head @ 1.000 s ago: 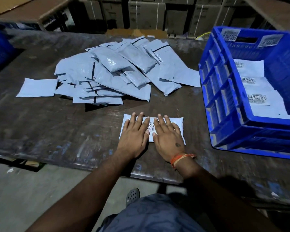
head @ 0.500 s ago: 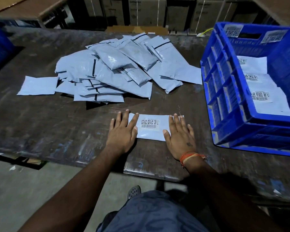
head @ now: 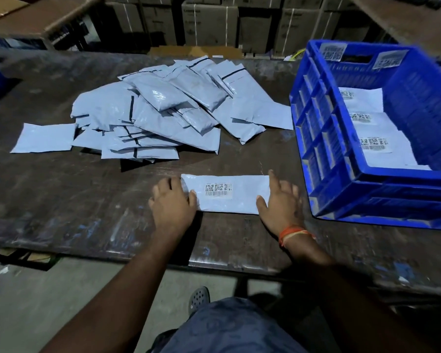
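A flat pale poly mailer (head: 242,200), barcode label (head: 218,191) face up, lies near the front edge of the dark table (head: 61,212), between both hands. The left hand (head: 172,207) presses its left end and the right hand (head: 281,207) its right end, fingers straight and flat, gripping nothing. A pile of mailers (head: 163,118) lies farther back. A blue crate (head: 341,200) stands to the right, holding labelled mailers (head: 382,159).
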Tool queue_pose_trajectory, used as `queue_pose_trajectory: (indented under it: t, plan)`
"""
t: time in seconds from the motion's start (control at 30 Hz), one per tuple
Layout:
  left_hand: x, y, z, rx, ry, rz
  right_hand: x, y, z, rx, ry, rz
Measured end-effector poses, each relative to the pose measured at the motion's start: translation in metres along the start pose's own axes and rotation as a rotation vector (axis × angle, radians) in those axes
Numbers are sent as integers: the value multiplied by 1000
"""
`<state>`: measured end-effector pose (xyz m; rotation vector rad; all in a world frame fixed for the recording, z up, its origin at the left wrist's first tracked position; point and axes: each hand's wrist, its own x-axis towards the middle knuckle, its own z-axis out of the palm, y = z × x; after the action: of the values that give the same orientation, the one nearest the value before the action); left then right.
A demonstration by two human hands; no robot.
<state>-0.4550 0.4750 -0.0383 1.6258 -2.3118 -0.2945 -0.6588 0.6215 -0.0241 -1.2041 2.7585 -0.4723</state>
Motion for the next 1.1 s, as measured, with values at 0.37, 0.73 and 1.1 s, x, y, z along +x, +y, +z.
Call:
queue_pose_trajectory:
  t: [0.37, 0.73, 1.1]
  plan:
    - [13, 7, -2, -443, -128, -142, 12, 4, 9, 446, -23, 18]
    - [0, 26, -65, -1249, -110, -401, 24, -13, -26, 1203, -256, 194]
    - [79, 103, -157, -1109, -143, -29, 54, -21, -187, 956, 241, -68]
